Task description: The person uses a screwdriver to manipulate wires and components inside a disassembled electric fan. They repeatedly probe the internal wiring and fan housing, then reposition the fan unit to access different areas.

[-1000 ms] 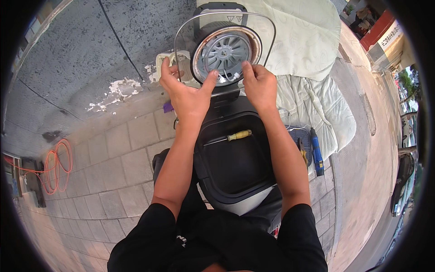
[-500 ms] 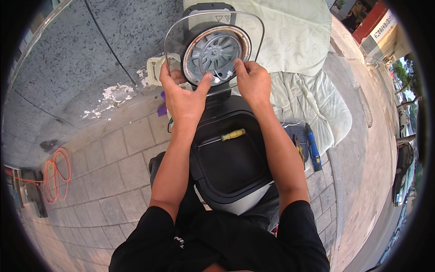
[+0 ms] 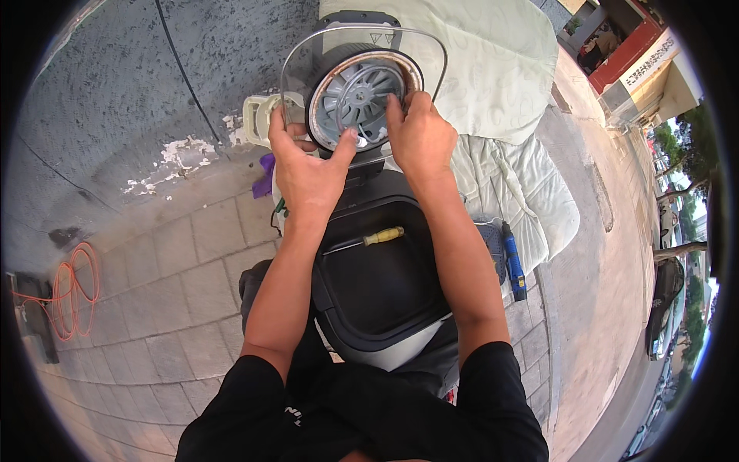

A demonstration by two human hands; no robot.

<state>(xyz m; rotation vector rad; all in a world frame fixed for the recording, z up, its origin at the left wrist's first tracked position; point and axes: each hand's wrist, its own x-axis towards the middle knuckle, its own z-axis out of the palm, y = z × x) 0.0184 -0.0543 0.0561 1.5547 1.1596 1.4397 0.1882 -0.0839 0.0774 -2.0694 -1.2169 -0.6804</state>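
A round dark housing (image 3: 326, 77) with a metal fan disc (image 3: 359, 95), tan inner ring and white wire connectors sits on a black appliance body (image 3: 369, 300), framed by a thin bent metal rod (image 3: 362, 28). My left hand (image 3: 308, 165) grips the housing's lower left, thumb by the connectors, fingers round its side. My right hand (image 3: 423, 138) is closed at the disc's right side; what its fingertips hold is hidden. A yellow-handled screwdriver (image 3: 383, 235) lies in the black recess below. A cream plastic part (image 3: 258, 121) lies left of the housing.
A pale quilted pad (image 3: 508, 69) is spread behind and right. A blue tool (image 3: 514, 262) lies on a grey mat at right. A purple cloth (image 3: 263, 175) is at left, an orange hose (image 3: 73, 289) on the pavement near the grey wall (image 3: 115, 77). Parked cars (image 3: 663, 308) stand far right.
My right hand has moved up and left along the housing face, its fingers more curled. My left hand keeps its hold. The whole view has shifted a little.
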